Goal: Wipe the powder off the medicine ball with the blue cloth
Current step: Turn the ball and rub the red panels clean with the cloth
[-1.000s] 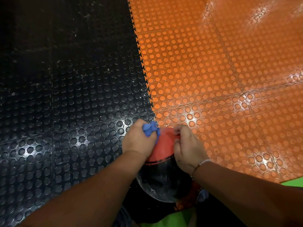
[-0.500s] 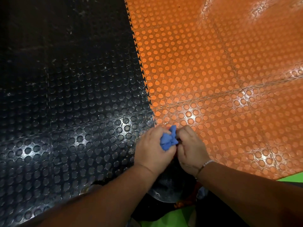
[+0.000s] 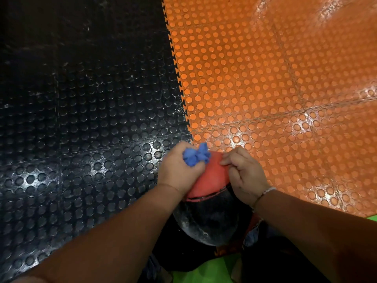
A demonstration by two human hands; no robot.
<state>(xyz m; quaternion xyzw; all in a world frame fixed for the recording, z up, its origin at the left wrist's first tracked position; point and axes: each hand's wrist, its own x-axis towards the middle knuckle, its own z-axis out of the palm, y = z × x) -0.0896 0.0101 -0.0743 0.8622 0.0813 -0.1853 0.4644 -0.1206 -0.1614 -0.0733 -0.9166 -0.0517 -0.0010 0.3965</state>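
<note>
2 hands work on the medicine ball (image 3: pixel 210 219), which sits close in front of the person. Nearest, below the ball, a green strip (image 3: pixel 195 272) shows. The ball's near black half carries pale specks, likely powder; beyond it the red panel (image 3: pixel 212 176) faces up. On the ball's right, the right hand (image 3: pixel 244 176) curls its fingers onto the red panel and steadies it, a bracelet (image 3: pixel 265 192) on the wrist. At the ball's far-left edge, the left hand (image 3: pixel 178 170) clenches the bunched blue cloth (image 3: pixel 195 155) against the panel's rim. The dusty black part therefore lies toward the person from the cloth, so I judge the next stroke must pull back that way. Past the ball, a black studded mat (image 3: pixel 81 119) spreads left and an orange mat (image 3: pixel 265 78) right.
</note>
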